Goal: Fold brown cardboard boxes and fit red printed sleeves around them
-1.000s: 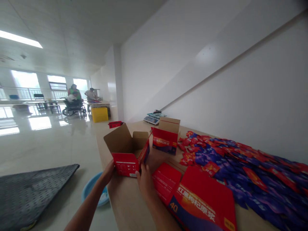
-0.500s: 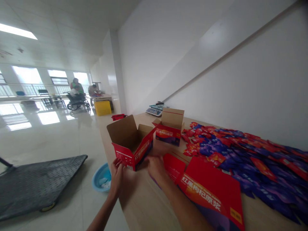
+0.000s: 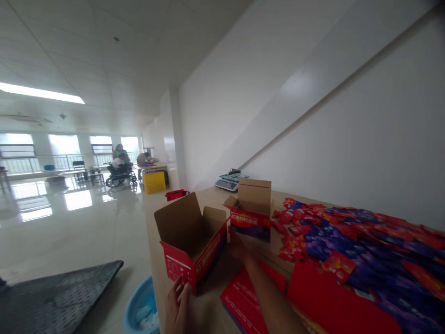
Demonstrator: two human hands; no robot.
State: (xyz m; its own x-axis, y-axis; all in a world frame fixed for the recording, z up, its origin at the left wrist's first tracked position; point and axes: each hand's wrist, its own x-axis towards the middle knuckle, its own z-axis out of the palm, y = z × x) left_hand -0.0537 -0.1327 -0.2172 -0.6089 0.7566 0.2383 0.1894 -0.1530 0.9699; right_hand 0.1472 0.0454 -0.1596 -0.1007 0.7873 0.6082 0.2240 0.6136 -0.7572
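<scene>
Seemingly only one view was on offer, the head camera, looking forward and down along a pale wooden surface (image 3: 208,320) set against a white wall. Near its front edge stood an open red cardboard carton with brown inner flaps (image 3: 194,246), its mouth facing up, its rear flap raised, and its long axis running away from the person and slightly rightward. The left hand (image 3: 178,306) touched the carton's near corner, fingers loosely curled against the card; whether that grip pinched the wall could not be told. The right hand (image 3: 238,245) lay blurred by the carton's far right end, and how far its grip was spread could not be told either. Judging by its thin walls, the carton would be light, stiff along its folds but easily crushed, best taken by two opposite side walls near the base. Just beyond stood a second open red carton (image 3: 253,211), with flat red carton blanks (image 3: 243,297) lying at the right, a heap of red and purple foil sachets (image 3: 347,241) farther right, and a blue plastic basin (image 3: 139,308) on the floor.
</scene>
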